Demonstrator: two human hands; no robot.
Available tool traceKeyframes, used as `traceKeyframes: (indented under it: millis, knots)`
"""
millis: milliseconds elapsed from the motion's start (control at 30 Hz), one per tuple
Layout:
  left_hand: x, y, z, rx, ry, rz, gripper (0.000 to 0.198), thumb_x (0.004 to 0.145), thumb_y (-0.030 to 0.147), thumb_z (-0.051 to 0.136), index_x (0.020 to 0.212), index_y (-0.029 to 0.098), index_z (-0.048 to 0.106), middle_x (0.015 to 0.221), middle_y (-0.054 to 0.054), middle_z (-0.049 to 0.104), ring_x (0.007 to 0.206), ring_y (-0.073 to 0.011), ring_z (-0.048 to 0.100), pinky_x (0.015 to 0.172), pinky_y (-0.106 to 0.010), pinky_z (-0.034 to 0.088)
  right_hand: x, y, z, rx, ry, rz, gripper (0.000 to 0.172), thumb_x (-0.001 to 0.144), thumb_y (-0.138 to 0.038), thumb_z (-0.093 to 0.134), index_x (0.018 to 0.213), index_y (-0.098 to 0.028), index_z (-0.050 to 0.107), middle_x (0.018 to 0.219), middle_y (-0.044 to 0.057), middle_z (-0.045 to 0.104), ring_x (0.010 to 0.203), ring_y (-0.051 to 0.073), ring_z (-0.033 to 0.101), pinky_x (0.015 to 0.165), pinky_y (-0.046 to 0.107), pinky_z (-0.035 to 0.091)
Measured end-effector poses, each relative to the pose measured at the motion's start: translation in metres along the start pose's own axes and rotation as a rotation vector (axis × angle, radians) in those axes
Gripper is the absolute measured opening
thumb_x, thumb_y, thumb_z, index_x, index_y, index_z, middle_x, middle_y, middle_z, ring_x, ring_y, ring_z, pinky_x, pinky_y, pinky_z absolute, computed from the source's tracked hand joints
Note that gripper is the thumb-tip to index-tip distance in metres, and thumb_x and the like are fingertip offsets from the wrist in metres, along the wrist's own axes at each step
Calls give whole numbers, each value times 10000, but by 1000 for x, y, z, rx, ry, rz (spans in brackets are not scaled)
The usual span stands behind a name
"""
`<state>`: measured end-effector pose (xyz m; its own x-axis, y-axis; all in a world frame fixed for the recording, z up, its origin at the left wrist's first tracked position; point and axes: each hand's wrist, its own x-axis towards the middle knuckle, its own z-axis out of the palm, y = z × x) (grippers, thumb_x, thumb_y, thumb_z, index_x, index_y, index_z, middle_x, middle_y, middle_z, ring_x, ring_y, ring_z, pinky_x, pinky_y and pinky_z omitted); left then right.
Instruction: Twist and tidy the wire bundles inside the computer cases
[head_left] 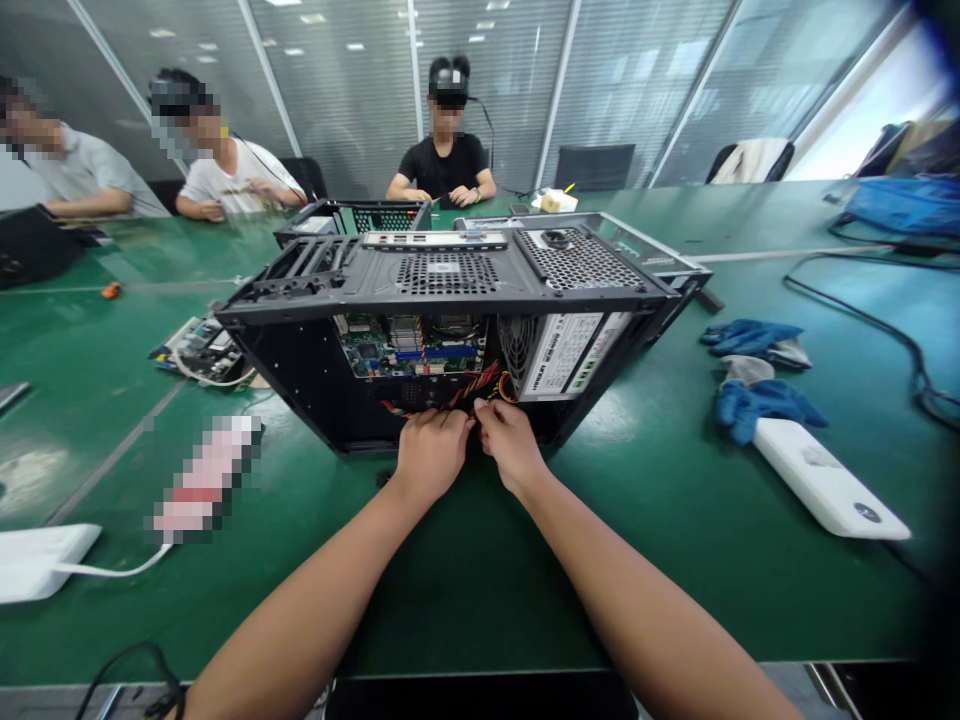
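Observation:
A black computer case [450, 275] lies open toward me on the green table [675, 520]. Inside it I see a motherboard [409, 345], a power supply [559, 350] and a bundle of red, yellow and black wires [480, 385]. My left hand [431, 450] and my right hand [510, 440] meet at the case's lower front edge, knuckles up, fingers curled around the wire bundle. The fingertips are hidden inside the case.
Blue gloves [750, 375] and a white device [829, 480] lie to the right. A loose circuit board [199, 350] and another white device [37, 560] with a cable sit to the left. Three people sit along the far side, with a second case [352, 215] before them.

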<state>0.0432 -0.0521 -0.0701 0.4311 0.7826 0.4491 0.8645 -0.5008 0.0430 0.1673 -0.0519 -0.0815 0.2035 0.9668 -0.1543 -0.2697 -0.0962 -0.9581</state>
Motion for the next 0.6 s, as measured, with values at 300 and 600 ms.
traceKeyframes:
  millis: [300,600]
  knots:
    - [0,-1,-2,-25,24,28,220,938,280,490,803,179,632,732,-48,675,724,-198,605,662,-314,412,1,-2,1,64,2,36,314,706,-460,667,714,-166,558,497,-80,373,395,62,314,369,211,185]
    - [-2,-3,0,-41,57,35,174,927,293,515,856,193,639,768,-41,662,750,-205,592,680,-322,397,4,3,0,32,5,37,309,716,-455,665,699,-177,530,476,-84,359,405,65,310,371,203,194]
